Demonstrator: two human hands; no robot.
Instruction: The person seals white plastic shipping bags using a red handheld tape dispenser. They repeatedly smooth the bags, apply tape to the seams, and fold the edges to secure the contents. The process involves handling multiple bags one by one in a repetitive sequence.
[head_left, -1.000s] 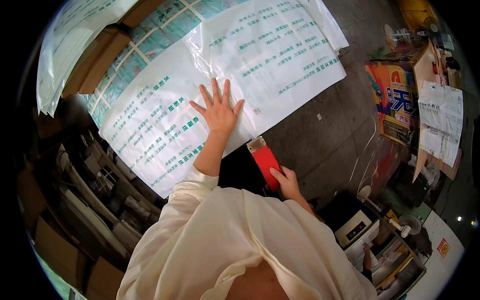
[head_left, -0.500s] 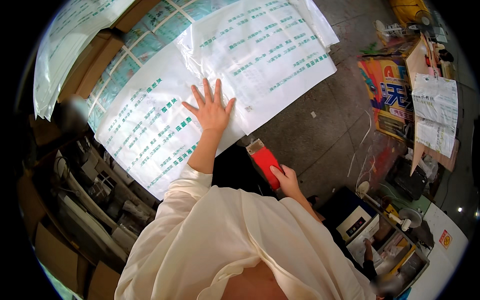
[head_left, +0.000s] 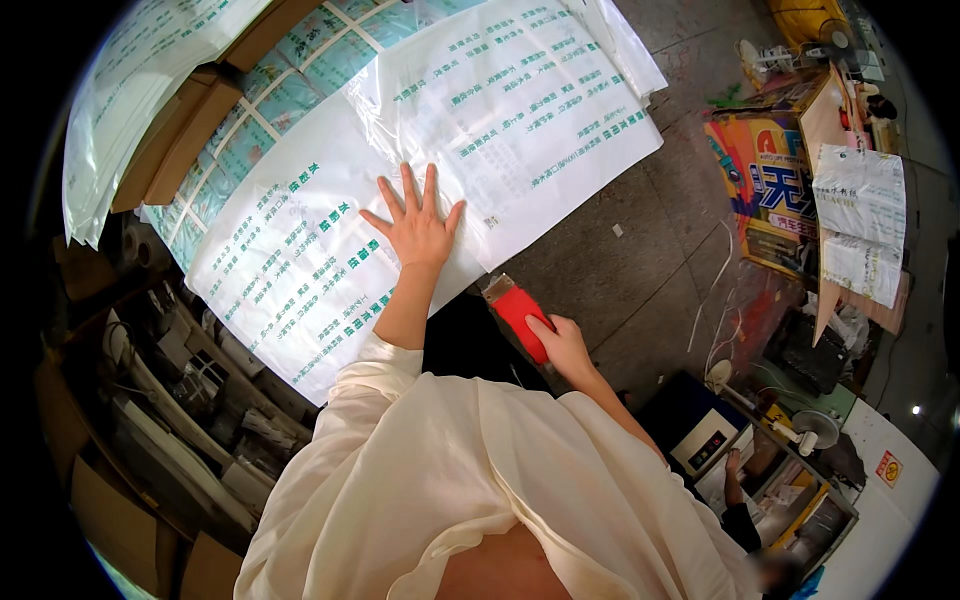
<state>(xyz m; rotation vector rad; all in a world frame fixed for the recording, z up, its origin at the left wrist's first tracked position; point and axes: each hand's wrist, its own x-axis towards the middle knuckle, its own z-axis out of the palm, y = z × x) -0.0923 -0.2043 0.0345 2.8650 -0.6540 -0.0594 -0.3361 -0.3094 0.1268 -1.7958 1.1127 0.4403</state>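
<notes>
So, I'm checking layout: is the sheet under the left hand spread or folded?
Spread: the sheet lies broad beneath the left hand; hidden folds I cannot tell.

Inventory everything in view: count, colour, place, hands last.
Printed sheets: uncounted, white and green, top centre, top left
Tool: 1, red, metal end, centre
Packs: several, teal, top left
Cardboard: several pieces, brown, left
Carton: 1, multicoloured, right
Papers: uncounted, white, far right
Fan: at least 1, grey, lower right
Floor: 1, grey, right
Clutter: uncounted, mixed, left and right
Co-worker's arm: 1, black sleeve, lower right
Shirt: 1, cream, bottom centre
Left hand: 1, bare, flat on sheets
Right hand: 1, bare, holding tool
</notes>
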